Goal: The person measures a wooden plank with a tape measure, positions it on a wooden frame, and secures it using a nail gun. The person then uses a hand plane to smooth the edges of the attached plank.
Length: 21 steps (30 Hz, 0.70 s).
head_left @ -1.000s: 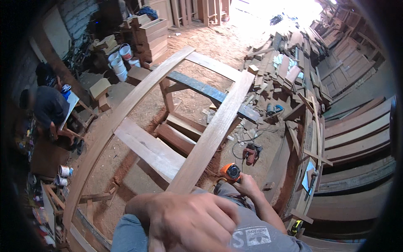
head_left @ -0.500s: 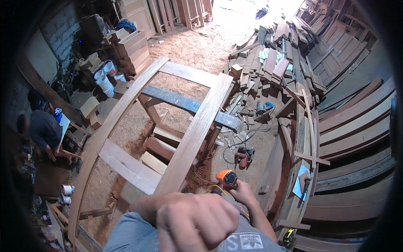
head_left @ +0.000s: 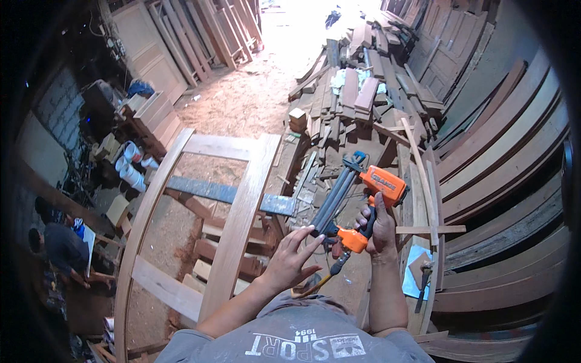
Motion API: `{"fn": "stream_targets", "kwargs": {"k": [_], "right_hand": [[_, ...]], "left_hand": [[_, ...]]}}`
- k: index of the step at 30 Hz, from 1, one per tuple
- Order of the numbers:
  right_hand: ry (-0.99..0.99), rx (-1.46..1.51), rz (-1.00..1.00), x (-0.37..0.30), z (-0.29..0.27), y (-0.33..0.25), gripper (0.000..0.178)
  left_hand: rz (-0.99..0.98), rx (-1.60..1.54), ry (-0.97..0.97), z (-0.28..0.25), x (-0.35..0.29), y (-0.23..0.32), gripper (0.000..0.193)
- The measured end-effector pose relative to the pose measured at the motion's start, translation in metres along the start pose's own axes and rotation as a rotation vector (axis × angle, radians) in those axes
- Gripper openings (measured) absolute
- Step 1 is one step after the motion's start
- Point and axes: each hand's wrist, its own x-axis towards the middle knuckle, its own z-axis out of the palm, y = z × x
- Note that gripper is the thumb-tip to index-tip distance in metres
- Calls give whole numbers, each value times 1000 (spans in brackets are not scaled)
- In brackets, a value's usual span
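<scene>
An orange-and-black air nail gun is raised in front of my chest, tilted, with its long dark magazine to the left of the handle. My right hand is wrapped round its black grip. With fingers stretched out, my left hand is at the magazine's lower end, fingertips touching or very near it. A yellow air hose runs from a metal coupling below the handle. To my left, a wooden frame of long rails and crosspieces rests across a dark board.
Scrap wood lies heaped ahead on the right. A hammer lies on a blue sheet to the right. Curved planks are stacked along the right wall. Another person is bent over at far left, near white buckets.
The nail gun has come up from low on the right to in front of my chest. My left hand has moved from close below the camera to the magazine's end. My view has shifted.
</scene>
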Motion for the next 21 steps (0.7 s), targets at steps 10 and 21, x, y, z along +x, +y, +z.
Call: {"fn": "stream_targets", "kwargs": {"k": [10,21], "right_hand": [[-99,271,114,-9,-33,1,48],[-105,446,30,-27,-34,4,52]], "left_hand": [[460,-87,-135,-15,65,-44,45],[581,-127,36,-8,40,-47,55]]}}
